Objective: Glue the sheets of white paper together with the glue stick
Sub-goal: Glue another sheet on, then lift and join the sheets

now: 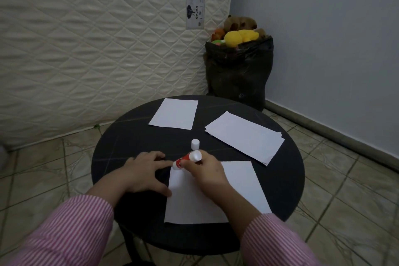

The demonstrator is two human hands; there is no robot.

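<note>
Right hand (205, 170) clamped on glue stick (187, 159), tip at near sheet's (194, 201) top-left corner, left hand (145, 174) flat, fingers spread, pinning its edge; risk: corner drags and creases, or glue smears onto the black table (129, 136).

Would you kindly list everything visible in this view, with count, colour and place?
Table: one, black, round, centre.
Near sheet: one, white, front of table under the hands.
Far sheet: one, white, back left of table.
Paper stack: one, white, right of table.
Glue stick: one, red and white, tip at near sheet's top left corner.
Cap: one, white, upright mid-table.
Bag: one, black, corner floor, holding plush toys.
Mattress: one, cream, quilted, against wall.
Left hand: flat at near sheet's left edge.
Right hand: grips glue stick.
</note>
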